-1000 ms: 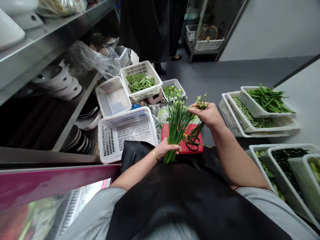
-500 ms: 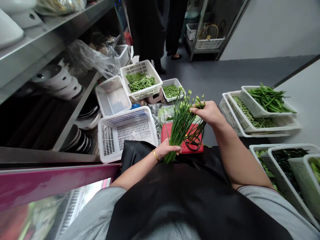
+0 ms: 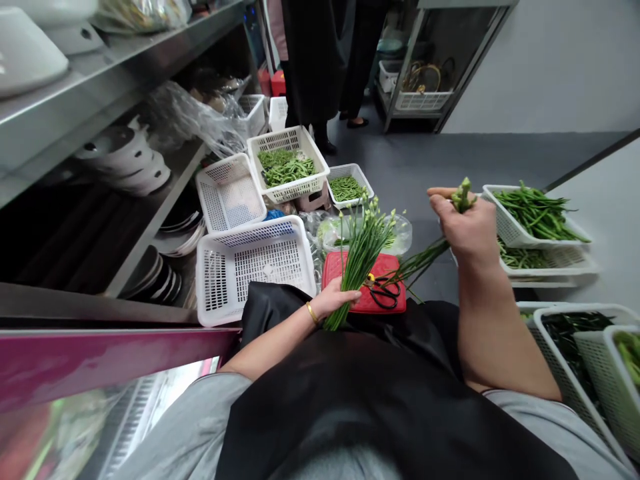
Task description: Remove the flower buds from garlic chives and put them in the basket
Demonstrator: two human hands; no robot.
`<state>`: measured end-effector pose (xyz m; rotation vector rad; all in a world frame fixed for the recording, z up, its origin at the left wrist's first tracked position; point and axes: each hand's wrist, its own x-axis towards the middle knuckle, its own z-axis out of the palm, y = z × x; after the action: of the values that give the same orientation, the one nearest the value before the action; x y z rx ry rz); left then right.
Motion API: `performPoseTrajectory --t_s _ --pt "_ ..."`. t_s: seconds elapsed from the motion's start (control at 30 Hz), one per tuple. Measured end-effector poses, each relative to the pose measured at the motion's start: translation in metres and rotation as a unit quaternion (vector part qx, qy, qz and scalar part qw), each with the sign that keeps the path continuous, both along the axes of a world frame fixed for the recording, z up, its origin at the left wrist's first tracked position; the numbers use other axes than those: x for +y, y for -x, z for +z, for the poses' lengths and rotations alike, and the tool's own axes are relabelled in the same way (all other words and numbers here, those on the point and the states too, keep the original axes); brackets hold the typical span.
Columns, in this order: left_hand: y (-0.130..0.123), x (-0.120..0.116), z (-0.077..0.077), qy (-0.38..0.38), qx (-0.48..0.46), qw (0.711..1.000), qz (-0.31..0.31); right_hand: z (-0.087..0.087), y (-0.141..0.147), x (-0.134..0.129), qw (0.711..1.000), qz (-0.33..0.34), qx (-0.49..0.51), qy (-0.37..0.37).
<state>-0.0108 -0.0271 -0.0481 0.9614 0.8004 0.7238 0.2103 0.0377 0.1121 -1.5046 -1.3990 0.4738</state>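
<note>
My left hand (image 3: 340, 298), with a gold bracelet at the wrist, is closed round the lower stems of a thick bunch of flowering chives (image 3: 363, 247). The buds fan out upward and to the right. My right hand (image 3: 467, 223) is raised off to the right, closed in a fist on a smaller bunch of flowering chives (image 3: 425, 259). Its buds stick out above the fist and its stems trail down to the left. Below them lies a red board-like surface (image 3: 337, 265) with black-handled scissors (image 3: 385, 293) on it, partly crossed by the stems.
White baskets (image 3: 255, 263) stand at left; one behind holds cut green beans (image 3: 287, 170). Right are stacked baskets with long green peppers or beans (image 3: 535, 210). A clear plastic container (image 3: 403, 233) sits beyond the red surface. Two people in dark clothes (image 3: 315, 67) stand ahead. Metal shelving (image 3: 125, 63) borders the left.
My right hand has moved right, away from the main bunch, drawing a smaller bunch of flowering chives out with it. My left hand has stayed in place. The scissors show more fully.
</note>
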Motion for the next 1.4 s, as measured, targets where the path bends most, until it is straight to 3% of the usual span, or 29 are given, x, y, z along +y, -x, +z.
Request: performPoseTrajectory --t_s 0.1,0.2,0.3,0.37,0.43,0.57,0.63,0.7,0.77,0.83,0.9,1.0,1.1,1.2,1.3,1.4 --pt "0.001 0.004 -0.001 0.002 -0.011 1.0 0.002 0.0 0.005 -0.019 0.993 0.1 -0.033 0.047" --pt "0.004 0.006 0.005 0.003 -0.029 1.0 0.008 -0.016 0.023 -0.032 0.97 0.207 -0.031 0.122" --pt "0.006 0.006 0.014 -0.005 -0.043 0.999 0.024 -0.031 0.039 -0.038 0.965 0.215 0.052 0.141" --pt "0.007 0.006 0.019 -0.006 -0.045 0.998 0.041 -0.031 0.045 -0.044 0.95 0.229 0.148 0.15" --pt "0.009 0.011 0.024 -0.006 -0.051 0.997 0.06 -0.019 0.051 -0.055 0.898 0.298 0.27 0.178" --pt "0.014 0.039 0.049 -0.028 -0.099 0.991 0.085 0.026 0.074 -0.079 0.733 0.485 0.422 0.221" --pt "0.015 0.055 0.069 -0.05 -0.139 0.985 0.09 0.049 0.09 -0.078 0.704 0.528 0.429 0.205" --pt "0.013 0.062 0.089 -0.061 -0.18 0.98 0.063 0.067 0.102 -0.063 0.732 0.51 0.426 0.15" --pt "0.009 0.058 0.102 -0.046 -0.212 0.976 -0.011 0.078 0.108 -0.036 0.788 0.446 0.418 0.068" --pt "0.006 0.047 0.101 -0.006 -0.236 0.967 -0.092 0.082 0.106 -0.009 0.834 0.377 0.402 -0.004" --pt "0.005 0.036 0.089 0.036 -0.265 0.956 -0.119 0.079 0.099 0.01 0.861 0.338 0.378 -0.033" --pt "0.01 0.027 0.065 0.118 -0.292 0.944 -0.095 0.067 0.087 0.02 0.878 0.332 0.344 -0.012" --pt "0.013 0.023 0.058 0.181 -0.282 0.939 -0.078 0.056 0.08 0.018 0.881 0.329 0.339 0.014" --pt "0.009 0.016 0.074 0.128 -0.257 0.955 -0.079 0.049 0.078 0.017 0.883 0.311 0.35 0.001" --pt "0.0 0.01 0.094 0.025 -0.205 0.97 -0.128 0.044 0.082 0.015 0.897 0.267 0.35 -0.048" --pt "-0.006 0.007 0.102 0.007 -0.142 0.976 -0.165 0.042 0.085 0.014 0.923 0.218 0.295 -0.119"
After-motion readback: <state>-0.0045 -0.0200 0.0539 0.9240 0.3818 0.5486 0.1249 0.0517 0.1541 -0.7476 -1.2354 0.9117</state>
